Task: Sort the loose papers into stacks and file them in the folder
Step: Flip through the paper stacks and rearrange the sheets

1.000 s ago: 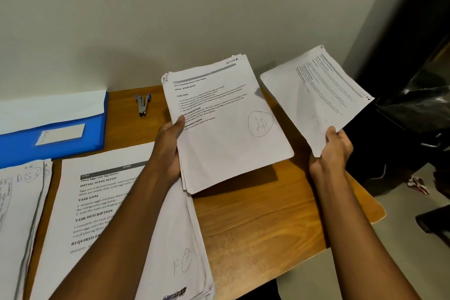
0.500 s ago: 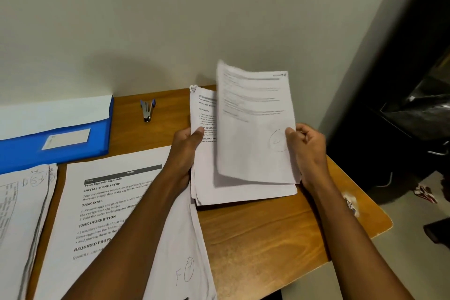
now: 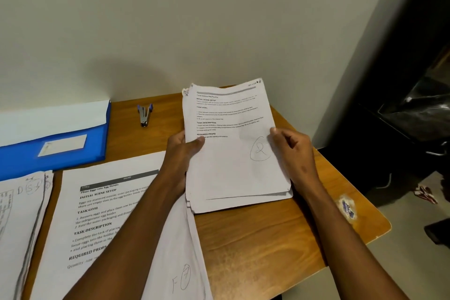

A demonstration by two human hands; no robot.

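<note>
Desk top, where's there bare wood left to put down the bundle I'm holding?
The largest bare patch of desk lies below the held bundle, between the F-marked stack and the right edge. A smaller strip runs along the wall around the staple remover, beside the blue folder. The left side is crowded with stacks.

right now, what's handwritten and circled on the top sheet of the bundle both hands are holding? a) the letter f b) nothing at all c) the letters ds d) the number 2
d: the top sheet of the held bundle carries a circled 2 near the right hand, while the left hand grips the opposite edge.
</note>
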